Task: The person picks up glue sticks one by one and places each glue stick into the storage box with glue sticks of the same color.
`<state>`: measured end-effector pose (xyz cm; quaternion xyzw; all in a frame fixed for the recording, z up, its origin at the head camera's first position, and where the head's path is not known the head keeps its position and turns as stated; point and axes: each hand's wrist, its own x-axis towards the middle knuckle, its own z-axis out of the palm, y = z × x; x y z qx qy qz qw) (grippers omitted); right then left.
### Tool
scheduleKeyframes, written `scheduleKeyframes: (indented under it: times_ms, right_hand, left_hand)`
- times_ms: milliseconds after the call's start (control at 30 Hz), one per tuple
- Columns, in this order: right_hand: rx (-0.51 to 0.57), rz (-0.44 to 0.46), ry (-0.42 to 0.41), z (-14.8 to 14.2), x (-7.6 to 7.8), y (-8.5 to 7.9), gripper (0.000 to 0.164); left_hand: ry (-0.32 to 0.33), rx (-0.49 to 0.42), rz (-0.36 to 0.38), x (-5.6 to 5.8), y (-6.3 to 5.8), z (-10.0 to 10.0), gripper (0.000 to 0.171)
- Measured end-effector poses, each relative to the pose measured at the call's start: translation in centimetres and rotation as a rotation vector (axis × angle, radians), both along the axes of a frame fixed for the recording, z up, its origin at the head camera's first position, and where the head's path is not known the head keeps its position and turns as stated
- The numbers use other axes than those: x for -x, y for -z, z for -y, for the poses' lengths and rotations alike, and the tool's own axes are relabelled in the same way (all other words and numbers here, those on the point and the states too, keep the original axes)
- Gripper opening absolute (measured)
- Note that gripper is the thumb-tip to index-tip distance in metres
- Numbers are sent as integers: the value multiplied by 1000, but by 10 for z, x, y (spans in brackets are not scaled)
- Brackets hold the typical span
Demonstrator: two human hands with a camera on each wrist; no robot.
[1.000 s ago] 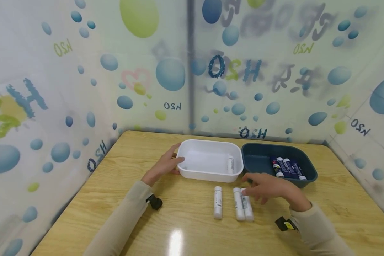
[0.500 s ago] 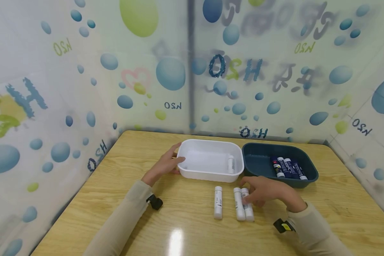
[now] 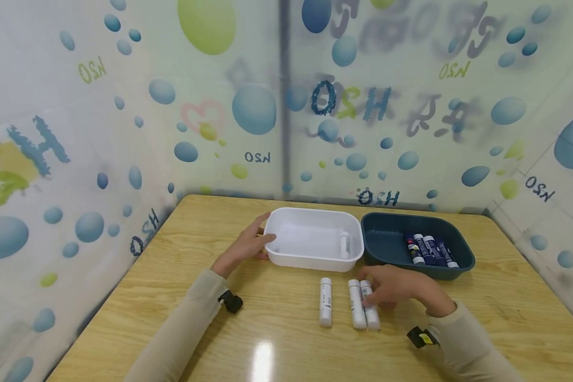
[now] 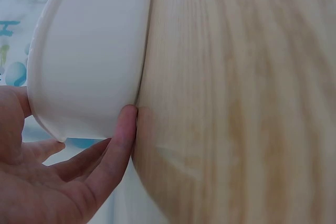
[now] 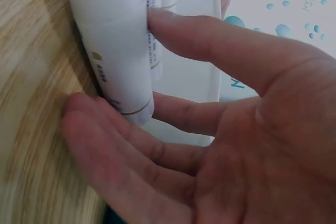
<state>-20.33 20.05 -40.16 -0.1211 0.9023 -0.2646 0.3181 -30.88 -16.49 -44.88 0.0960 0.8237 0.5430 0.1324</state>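
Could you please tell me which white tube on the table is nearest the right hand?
The rightmost tube, partly covered by the right hand; the middle tube lies left of it, the left tube farthest off.

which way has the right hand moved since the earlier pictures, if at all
Yes, slightly: judged against the dark tray in the head view, the right hand has shifted toward the person.
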Motion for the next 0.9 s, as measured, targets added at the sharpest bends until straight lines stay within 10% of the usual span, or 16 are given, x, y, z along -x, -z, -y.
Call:
scheduleKeyframes:
  times_ms: [900]
  right_hand:
    - [15, 7, 42, 1, -6, -10, 61]
  left_hand:
    - [1, 14, 4, 0, -1, -1, 72]
